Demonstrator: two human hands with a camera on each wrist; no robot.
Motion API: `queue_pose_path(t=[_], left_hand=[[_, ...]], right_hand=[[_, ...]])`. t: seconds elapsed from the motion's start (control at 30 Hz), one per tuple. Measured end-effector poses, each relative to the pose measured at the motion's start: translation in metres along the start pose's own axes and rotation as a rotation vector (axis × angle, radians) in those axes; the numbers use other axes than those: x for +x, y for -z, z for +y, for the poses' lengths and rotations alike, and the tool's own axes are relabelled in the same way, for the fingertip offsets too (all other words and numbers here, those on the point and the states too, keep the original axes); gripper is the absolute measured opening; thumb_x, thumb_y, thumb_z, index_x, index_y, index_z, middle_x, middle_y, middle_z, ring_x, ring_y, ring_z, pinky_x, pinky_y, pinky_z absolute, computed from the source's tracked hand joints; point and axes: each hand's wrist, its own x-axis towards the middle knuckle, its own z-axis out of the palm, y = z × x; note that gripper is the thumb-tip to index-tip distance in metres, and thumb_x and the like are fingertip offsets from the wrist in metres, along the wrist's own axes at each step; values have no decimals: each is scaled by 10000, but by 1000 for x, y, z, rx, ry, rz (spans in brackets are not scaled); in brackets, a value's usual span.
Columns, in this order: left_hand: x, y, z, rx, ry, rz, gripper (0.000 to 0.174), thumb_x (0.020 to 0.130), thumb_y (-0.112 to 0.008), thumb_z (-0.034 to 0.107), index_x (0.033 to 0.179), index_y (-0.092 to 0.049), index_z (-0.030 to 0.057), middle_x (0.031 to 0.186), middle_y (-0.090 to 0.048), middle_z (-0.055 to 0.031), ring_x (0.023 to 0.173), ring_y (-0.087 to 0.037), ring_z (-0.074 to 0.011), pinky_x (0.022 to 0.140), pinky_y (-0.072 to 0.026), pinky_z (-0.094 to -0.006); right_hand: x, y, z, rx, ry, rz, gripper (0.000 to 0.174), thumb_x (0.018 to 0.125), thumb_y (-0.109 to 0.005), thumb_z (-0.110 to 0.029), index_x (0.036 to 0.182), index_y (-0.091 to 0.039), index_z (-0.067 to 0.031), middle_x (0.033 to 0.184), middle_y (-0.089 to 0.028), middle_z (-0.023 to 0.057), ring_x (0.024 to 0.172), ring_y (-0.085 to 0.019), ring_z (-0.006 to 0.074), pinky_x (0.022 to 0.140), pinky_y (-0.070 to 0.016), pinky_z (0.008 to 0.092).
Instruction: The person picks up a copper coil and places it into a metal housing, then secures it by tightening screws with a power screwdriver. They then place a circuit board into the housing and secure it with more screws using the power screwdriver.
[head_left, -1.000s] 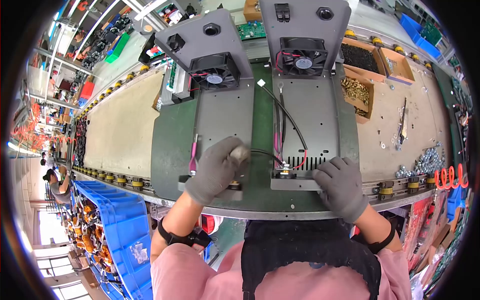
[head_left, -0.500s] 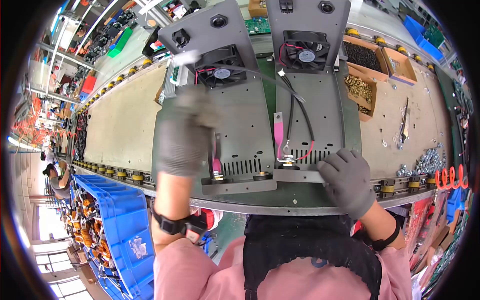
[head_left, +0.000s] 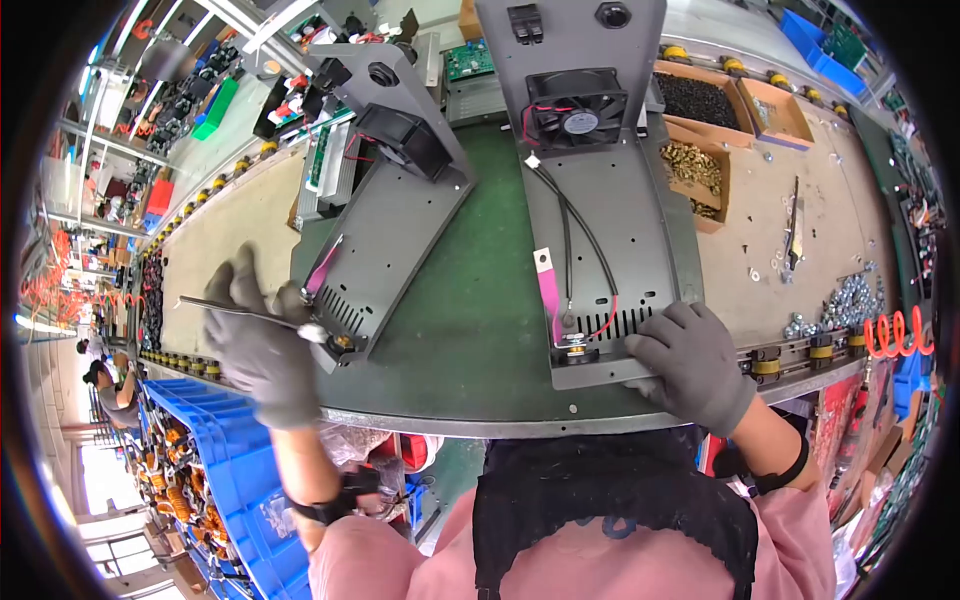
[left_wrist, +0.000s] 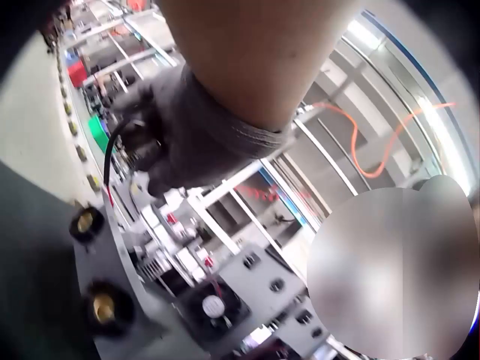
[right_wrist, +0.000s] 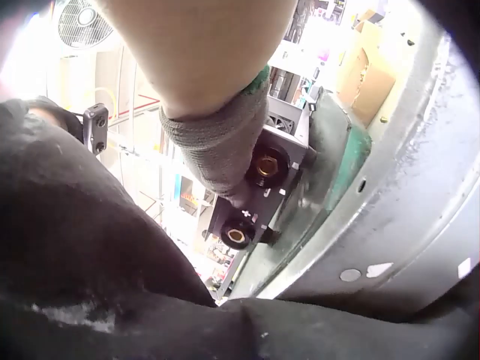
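Note:
Gripped in the gloved left hand (head_left: 262,345) is a black cable (head_left: 225,307), which crosses the fingers near the front of the left grey metal chassis (head_left: 385,245). The left wrist view shows the cable (left_wrist: 110,157) bending out of the fist, red near its lower end. That chassis stands skewed, with a fan (head_left: 405,140) and a pink-sleeved lug (head_left: 322,268). At the right chassis (head_left: 625,230), the gloved right hand (head_left: 695,365) holds the right end of the front flange (head_left: 600,374). Two black wires (head_left: 570,215) and another pink-sleeved lug (head_left: 549,290) rise from its terminal.
Cardboard boxes of black screws (head_left: 705,98) and brass parts (head_left: 692,165) stand at the back right. Loose nuts (head_left: 845,305) and a thin tool (head_left: 795,230) lie on the right. Below left is a blue bin (head_left: 215,440). A green mat (head_left: 450,280) lies beneath both chassis.
My left hand has swung left and down with the cable. The left chassis has shifted left and turned askew. My right hand stays at the right chassis's front flange.

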Motion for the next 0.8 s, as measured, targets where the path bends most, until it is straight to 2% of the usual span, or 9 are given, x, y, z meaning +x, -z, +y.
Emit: queue_pose_path(t=[0.03, 0.1, 0.17, 0.27, 0.33, 0.4, 0.53, 0.73, 0.8], left_hand=[[9, 17, 45, -223, 72, 31, 494, 803, -706, 268, 1265, -596, 130, 1200, -578, -157, 1098, -559, -357, 912, -449, -456], [6, 14, 100, -434, -129, -27, 447, 674, -711, 85, 1113, -654, 149, 1163, -604, -103, 1077, -576, -308, 925, -436, -425], [15, 4, 137, -595, -214, -385, 387, 680, -709, 114, 1061, -658, 156, 1127, -604, -90, 1023, -585, -302, 893, -444, -425], [28, -1, 160, -693, -407, -417, 352, 688, -711, 142, 1037, -663, 147, 1071, -603, -104, 978, -584, -310, 849, -451, -422], [39, -5, 179, -720, -477, -416, 329, 703, -711, 188, 1026, -661, 150, 1036, -603, -97, 957, -587, -301, 835, -451, -424], [44, -6, 182, -632, -458, -445, 303, 731, -711, 279, 1003, -657, 157, 965, -605, -82, 916, -592, -282, 808, -452, -426], [35, -19, 202, -489, -422, -761, 291, 796, -689, 389, 931, -665, 133, 946, -606, -96, 911, -600, -269, 759, -475, -411], [37, -4, 220, -378, -430, -663, 357, 790, -676, 455, 873, -678, 109, 978, -601, -138, 950, -587, -321, 807, -455, -425], [35, -14, 221, -485, -461, -795, 368, 755, -688, 459, 860, -696, 106, 976, -594, -143, 955, -579, -331, 819, -456, -426]], right_hand=[[0, 1, -1, -5, -7, 1, 383, 606, -744, -186, 956, -602, -125, 915, -587, 18, 859, -543, 232, 739, -425, 372], [-1, 0, -4, -26, -47, -36, 369, 646, -752, -227, 970, -604, -131, 930, -590, 23, 889, -549, 232, 766, -426, 373], [-3, -4, -4, -39, -50, -10, 364, 657, -748, -241, 976, -607, -135, 942, -590, 22, 903, -553, 230, 771, -426, 373], [-10, -8, -2, -83, -115, 41, 358, 695, -738, -288, 1001, -620, -147, 982, -591, 17, 951, -559, 216, 791, -431, 366], [-14, -9, -3, 14, -88, 57, 432, 606, -764, -262, 993, -619, -136, 982, -596, 19, 936, -558, 227, 801, -432, 370], [-17, -11, -5, 8, -133, 52, 422, 620, -765, -268, 995, -617, -140, 985, -595, 15, 944, -558, 220, 806, -433, 366], [-16, -13, -5, 4, -132, 29, 396, 657, -760, -286, 1000, -613, -152, 986, -592, 6, 966, -555, 210, 821, -430, 361], [-17, -13, -5, 30, -124, 64, 384, 683, -751, -289, 1018, -617, -158, 1008, -596, 13, 965, -560, 215, 822, -428, 363], [-18, -16, -5, 61, -105, 134, 396, 692, -751, -293, 1038, -617, -155, 1031, -598, 24, 967, -562, 223, 824, -433, 374]])
